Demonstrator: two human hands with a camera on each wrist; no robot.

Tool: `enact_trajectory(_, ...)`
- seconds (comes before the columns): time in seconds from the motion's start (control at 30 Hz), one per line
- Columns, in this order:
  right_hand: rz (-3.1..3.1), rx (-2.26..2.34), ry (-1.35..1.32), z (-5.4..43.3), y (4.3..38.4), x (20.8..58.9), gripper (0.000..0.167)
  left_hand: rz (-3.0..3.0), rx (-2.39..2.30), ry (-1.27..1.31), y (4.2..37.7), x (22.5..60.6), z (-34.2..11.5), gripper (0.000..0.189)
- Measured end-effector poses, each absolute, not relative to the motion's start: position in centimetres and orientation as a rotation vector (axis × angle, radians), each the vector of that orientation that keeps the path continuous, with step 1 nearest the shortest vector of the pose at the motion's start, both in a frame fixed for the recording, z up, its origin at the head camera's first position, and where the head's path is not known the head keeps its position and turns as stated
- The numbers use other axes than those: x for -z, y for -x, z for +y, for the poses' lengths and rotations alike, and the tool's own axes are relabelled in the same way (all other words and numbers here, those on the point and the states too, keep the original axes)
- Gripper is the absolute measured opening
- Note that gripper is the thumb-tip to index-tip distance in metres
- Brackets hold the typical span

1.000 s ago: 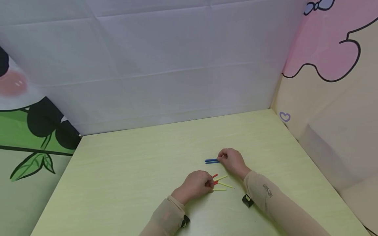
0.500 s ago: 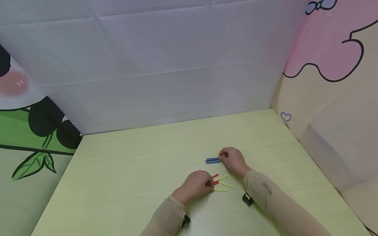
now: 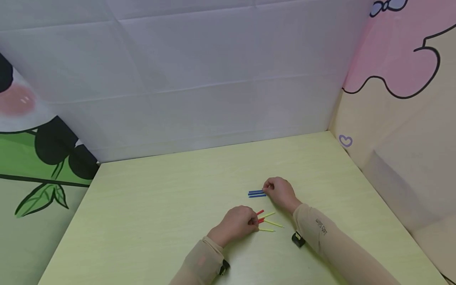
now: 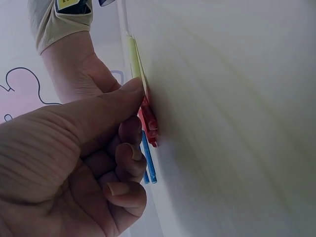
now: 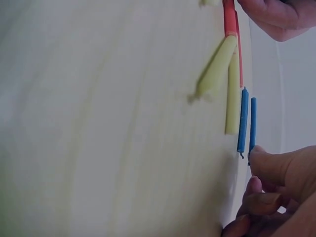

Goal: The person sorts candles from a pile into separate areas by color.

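On the table my left hand (image 3: 238,225) pinches the end of a thin yellow candle (image 3: 266,230) between thumb and curled fingers, as the left wrist view also suggests. Beside its fingertips lie two more yellow candles (image 3: 273,224), fanned out, and short red candles (image 3: 261,220) partly hidden by the hand. Farther back, my right hand (image 3: 280,193) pinches the right end of a blue candle (image 3: 255,192). Three blue candles lie side by side there, nearly parallel. The right wrist view shows the wick of one blue candle (image 5: 242,121) near my thumb.
The pale yellow table (image 3: 160,209) stretches far to the left. A white cloth wall (image 3: 196,79) rises behind it, with printed panels at both sides. Black wrist mounts (image 3: 298,239) sit under the sleeves, close to the tabletop.
The blue candles have become evenly spaced, the farthest one slightly apart from the others. My right hand has shifted a little away from me; the left hand has stayed in place.
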State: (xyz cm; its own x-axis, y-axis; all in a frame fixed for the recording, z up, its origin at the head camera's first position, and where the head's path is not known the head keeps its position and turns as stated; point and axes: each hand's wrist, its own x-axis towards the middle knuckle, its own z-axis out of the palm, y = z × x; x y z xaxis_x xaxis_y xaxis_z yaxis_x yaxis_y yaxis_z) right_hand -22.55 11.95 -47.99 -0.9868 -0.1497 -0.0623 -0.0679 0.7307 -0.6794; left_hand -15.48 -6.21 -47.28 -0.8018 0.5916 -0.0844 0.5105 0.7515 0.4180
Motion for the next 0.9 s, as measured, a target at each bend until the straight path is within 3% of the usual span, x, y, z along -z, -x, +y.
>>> enact_trajectory(0.9, 2.837, 1.056, 0.178, 11.85, 22.76, 48.17, 0.006, 2.752, -0.568, -0.884, 15.30, 47.04, -6.16, 0.011)
